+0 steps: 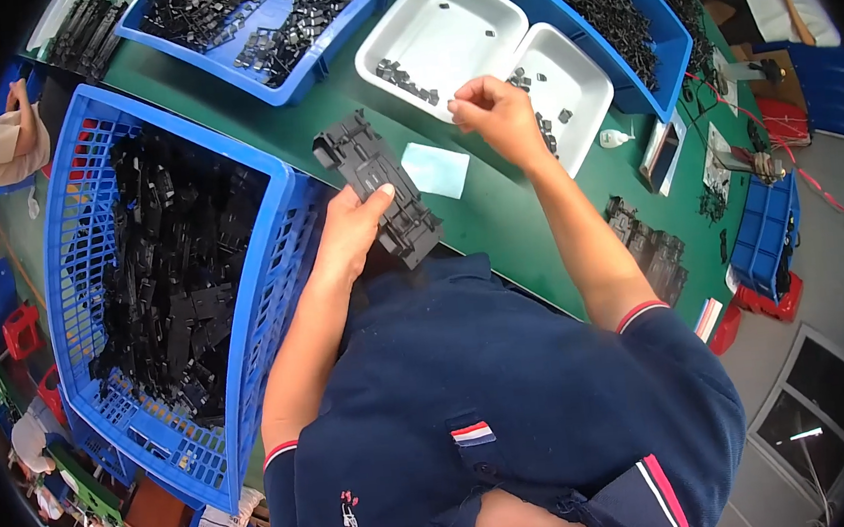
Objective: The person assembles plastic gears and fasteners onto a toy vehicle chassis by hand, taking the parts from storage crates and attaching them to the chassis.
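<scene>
My left hand (349,232) is closed round a long black moulded plastic part (361,163), its thumb lying across the top face. The part is tilted, in front of my chest near the table edge. Over the near side of two white trays, my right hand (502,118) has its thumb and fingertips pinched together; whatever they hold is too small to make out. Small black pieces (410,82) lie scattered in the left white tray (441,26). More of them are in the right white tray (578,67), partly covered by my hand. A pale blue sheet (437,170) rests on the table beside the part.
At my left stands a blue crate (281,196) heaped with black plastic parts (175,255). Blue bins (279,93) (668,71) of small black pieces border the trays. A small white bottle (616,137) and more moulded parts (654,255) lie rightward on the green table (514,220).
</scene>
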